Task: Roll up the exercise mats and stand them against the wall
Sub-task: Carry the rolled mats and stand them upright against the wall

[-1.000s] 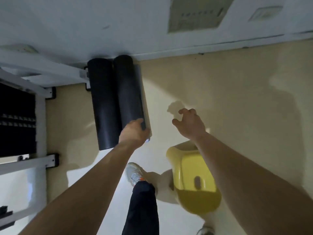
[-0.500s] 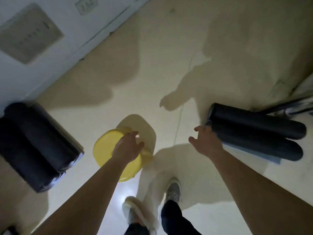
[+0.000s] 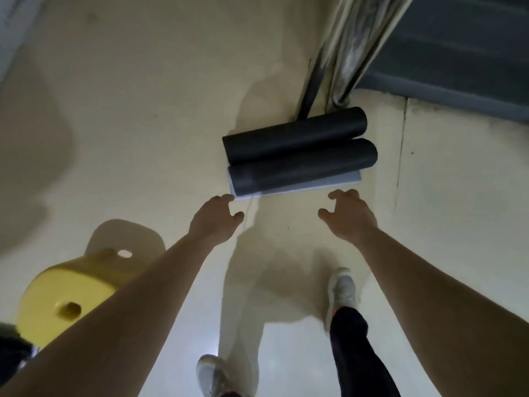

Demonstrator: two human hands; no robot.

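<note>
Two dark rolled mats lie side by side on the cream floor ahead of me: the far roll and the near roll. A pale blue-grey flap of mat sticks out flat under the near roll. My left hand is stretched out with fingers spread, its fingertips just short of the flap's left corner. My right hand is also spread and empty, a little before the flap's right end. Neither hand touches the rolls.
A yellow plastic stool stands at my lower left, beside my left arm. Metal legs of a frame rise behind the rolls, with a dark grey panel at the top right. My feet in pale shoes are below my hands.
I have turned away from the two rolls standing at the wall, which have left the view. My left hand let go of one. Both hands now reach toward the rolls lying on the floor.
</note>
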